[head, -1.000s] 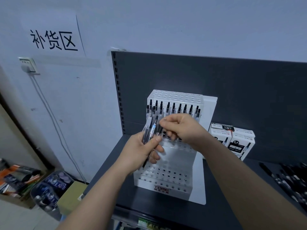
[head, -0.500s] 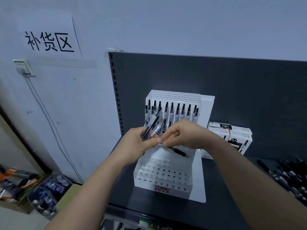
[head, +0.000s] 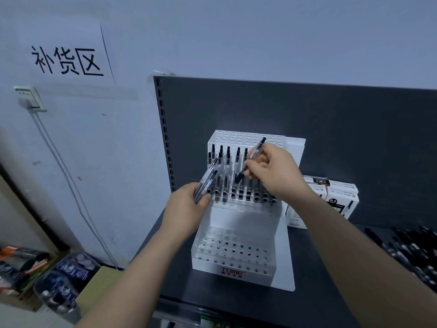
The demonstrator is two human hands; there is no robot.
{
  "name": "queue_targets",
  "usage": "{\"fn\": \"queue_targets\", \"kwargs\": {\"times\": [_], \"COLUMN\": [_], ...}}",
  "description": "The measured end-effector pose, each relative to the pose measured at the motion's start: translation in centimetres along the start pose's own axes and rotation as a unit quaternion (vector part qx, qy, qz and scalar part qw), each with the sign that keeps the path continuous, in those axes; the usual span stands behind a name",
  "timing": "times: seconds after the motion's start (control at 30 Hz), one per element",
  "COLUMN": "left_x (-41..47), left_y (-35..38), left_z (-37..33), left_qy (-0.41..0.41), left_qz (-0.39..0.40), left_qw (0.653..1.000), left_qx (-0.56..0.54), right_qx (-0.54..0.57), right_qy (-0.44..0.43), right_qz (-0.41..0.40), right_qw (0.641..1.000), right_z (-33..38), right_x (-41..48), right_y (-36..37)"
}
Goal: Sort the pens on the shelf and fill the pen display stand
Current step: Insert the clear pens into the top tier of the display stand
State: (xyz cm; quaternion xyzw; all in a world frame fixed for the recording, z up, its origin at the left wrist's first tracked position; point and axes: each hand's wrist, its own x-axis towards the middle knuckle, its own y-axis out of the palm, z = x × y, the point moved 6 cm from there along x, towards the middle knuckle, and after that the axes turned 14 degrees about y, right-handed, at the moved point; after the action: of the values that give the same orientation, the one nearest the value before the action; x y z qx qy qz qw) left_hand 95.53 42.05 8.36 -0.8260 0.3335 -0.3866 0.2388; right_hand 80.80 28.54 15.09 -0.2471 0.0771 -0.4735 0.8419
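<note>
Both arms reach forward over the shelf [head: 212, 297]. The right hand [head: 272, 172] is up in front of the stand [head: 238, 223], with its fingers curled, pinching one pen [head: 251, 159]. This pen leans: its dark tip points down and left, and its top end points up and right. The tip is just above the middle holes. The left hand [head: 186, 205] is lower and to the left. It grips a bunch of pens [head: 206, 182] that lean the same way. Other pens [head: 228, 162] stand straight up in the stand.

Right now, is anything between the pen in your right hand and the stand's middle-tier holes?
Nothing visible does. The right hand tilts its pen tip-down over the front holes; standing pens rise close behind and left of its tip.
</note>
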Motion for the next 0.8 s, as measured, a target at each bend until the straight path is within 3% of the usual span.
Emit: {"fn": "queue_targets", "kwargs": {"times": [0.37,0.53,0.8], "left_x": [0.0,-0.5,-1.3], "left_y": [0.3,-0.2,-0.4], "left_z": [0.2,-0.1,-0.1], "left_qy": [-0.001,0.001,-0.033], "left_qz": [-0.002,-0.018,-0.017], "left_qw": [1.000,0.999,0.995], "left_qx": [-0.010,-0.045,-0.088], "right_qx": [-0.172,-0.193,-0.227], "right_qy": [0.008,0.055,0.061], "right_qz": [0.021,0.076,0.081], "right_qw": [0.985,0.977,0.969], "right_z": [1.5,0.0,0.1], "right_x": [0.7,1.2,1.4], "right_y": [1.7,4.2,4.4]}}
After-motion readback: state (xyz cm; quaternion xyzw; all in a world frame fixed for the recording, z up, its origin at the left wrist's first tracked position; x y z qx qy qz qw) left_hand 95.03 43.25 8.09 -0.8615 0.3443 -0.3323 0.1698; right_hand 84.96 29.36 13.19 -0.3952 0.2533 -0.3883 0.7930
